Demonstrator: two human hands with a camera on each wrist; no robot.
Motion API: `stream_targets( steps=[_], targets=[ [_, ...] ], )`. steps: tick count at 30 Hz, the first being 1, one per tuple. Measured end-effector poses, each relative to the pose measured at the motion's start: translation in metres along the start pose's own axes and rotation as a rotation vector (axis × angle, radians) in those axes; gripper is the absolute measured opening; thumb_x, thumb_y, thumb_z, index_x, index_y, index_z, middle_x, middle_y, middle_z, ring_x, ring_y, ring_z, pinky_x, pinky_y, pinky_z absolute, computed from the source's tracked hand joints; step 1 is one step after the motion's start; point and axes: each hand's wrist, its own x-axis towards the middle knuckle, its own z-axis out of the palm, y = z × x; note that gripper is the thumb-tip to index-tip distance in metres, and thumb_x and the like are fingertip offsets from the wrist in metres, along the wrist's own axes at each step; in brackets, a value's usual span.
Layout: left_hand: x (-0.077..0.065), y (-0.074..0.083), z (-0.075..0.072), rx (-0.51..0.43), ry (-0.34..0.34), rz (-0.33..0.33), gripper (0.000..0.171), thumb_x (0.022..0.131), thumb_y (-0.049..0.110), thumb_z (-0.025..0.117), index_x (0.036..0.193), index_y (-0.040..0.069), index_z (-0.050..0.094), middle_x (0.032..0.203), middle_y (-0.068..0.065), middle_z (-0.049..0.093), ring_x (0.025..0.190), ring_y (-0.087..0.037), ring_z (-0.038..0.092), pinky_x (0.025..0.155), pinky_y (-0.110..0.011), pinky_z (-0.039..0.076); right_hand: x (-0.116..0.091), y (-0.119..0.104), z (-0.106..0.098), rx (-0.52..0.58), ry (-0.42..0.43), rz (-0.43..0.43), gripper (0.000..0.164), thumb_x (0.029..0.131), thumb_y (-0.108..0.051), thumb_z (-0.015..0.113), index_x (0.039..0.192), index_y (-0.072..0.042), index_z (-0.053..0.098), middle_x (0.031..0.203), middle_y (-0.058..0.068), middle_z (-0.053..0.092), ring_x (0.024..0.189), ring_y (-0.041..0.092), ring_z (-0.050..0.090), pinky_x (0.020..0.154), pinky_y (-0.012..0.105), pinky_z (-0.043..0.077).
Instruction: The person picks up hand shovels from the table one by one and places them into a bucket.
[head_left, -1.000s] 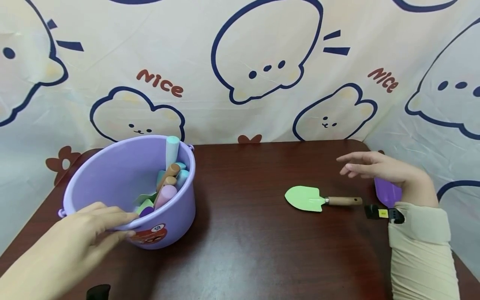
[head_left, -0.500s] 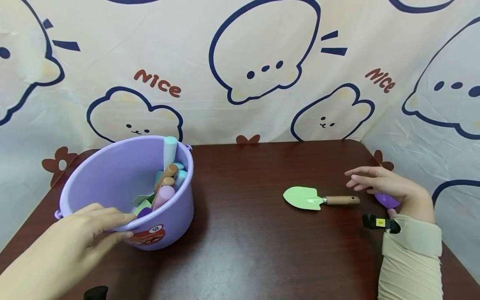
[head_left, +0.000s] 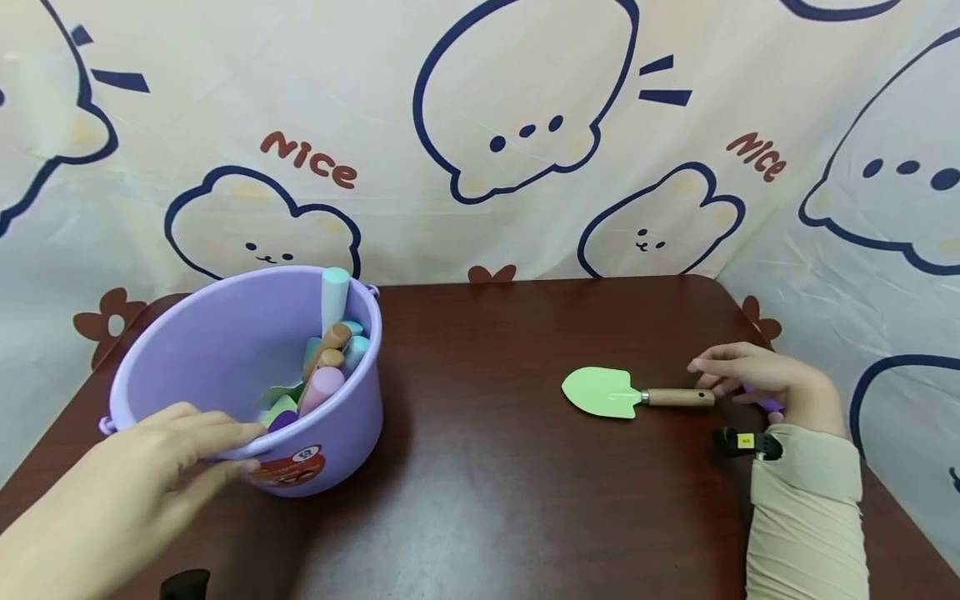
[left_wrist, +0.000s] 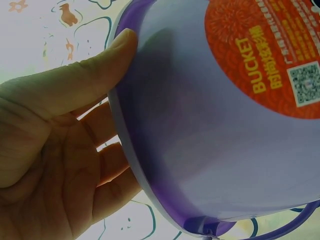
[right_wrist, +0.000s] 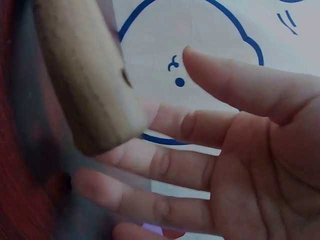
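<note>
My left hand [head_left: 142,475] pinches the near rim of a light purple bucket [head_left: 352,442]. In the left wrist view, the thumb of the left hand [left_wrist: 65,130] lies on the outer wall and the fingers are behind the rim. Toy pieces with pink [head_left: 322,390], light blue and wooden handles lean inside the bucket. A green trowel [head_left: 600,392] lies flat on the table, its wooden handle pointing right. At that handle's end hovers my right hand [head_left: 765,375], fingers loosely spread. In the right wrist view, the trowel handle [right_wrist: 90,80] is beside the fingertips, not gripped; contact is unclear.
Behind the right hand, a purple piece [head_left: 771,406] is mostly hidden. The dark brown table [head_left: 487,467] meets a cartoon-printed cloth [head_left: 420,225] at the back and sides. A black object [head_left: 184,585] shows at the bottom left edge.
My right hand has moved down toward the trowel's handle end, covering more of the purple piece. The left hand stays on the bucket rim; the whole view has shifted slightly.
</note>
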Motion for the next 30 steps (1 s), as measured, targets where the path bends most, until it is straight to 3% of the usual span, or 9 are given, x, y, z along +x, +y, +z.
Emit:
stream_targets(
  steps=[4,9,15,22,30],
  targets=[
    [0.0,0.0,0.0,-0.001,0.015,0.015,0.038,0.064,0.018,0.091,0.098,0.029,0.077,0.082,0.024,0.057,0.079,0.001,0.046,0.061,-0.016,0.039,0.002,0.001,0.004,-0.004,-0.011,0.047,0.052,0.104,-0.04,0.049,0.131,0.004,0.054,0.106,0.005,0.061,0.098,0.02,0.063,0.087,0.04,0.052],
    [0.002,-0.001,0.0,0.0,0.017,0.02,0.039,0.063,0.018,0.092,0.098,0.028,0.077,0.084,0.022,0.059,0.079,-0.001,0.047,0.061,-0.018,0.044,0.005,0.001,0.008,-0.014,-0.011,0.084,0.053,0.103,-0.042,0.05,0.13,0.004,0.053,0.098,0.004,0.058,0.095,0.021,0.068,0.086,0.04,0.054],
    [0.002,0.0,0.001,-0.002,0.007,0.009,0.039,0.063,0.017,0.092,0.097,0.028,0.077,0.085,0.021,0.061,0.08,-0.002,0.048,0.06,-0.021,0.046,0.011,-0.003,0.015,0.023,-0.032,0.074,0.051,0.103,-0.039,0.051,0.129,0.005,0.053,0.091,0.003,0.054,0.087,0.018,0.069,0.082,0.037,0.057],
    [0.001,0.0,0.001,0.0,0.013,0.011,0.039,0.062,0.017,0.092,0.097,0.028,0.077,0.085,0.02,0.061,0.079,-0.001,0.048,0.06,-0.021,0.046,0.019,-0.01,0.021,0.066,-0.101,0.026,0.032,0.104,-0.029,0.051,0.103,0.002,0.06,0.081,0.004,0.054,0.076,0.018,0.062,0.074,0.033,0.057],
    [0.001,-0.001,0.0,0.0,-0.005,0.006,0.037,0.065,0.018,0.091,0.097,0.028,0.077,0.083,0.022,0.06,0.079,0.0,0.048,0.06,-0.022,0.046,0.021,-0.02,0.026,0.009,-0.113,0.05,0.034,0.101,-0.033,0.056,0.093,-0.002,0.067,0.077,0.005,0.06,0.072,0.019,0.061,0.072,0.034,0.054]
  ],
)
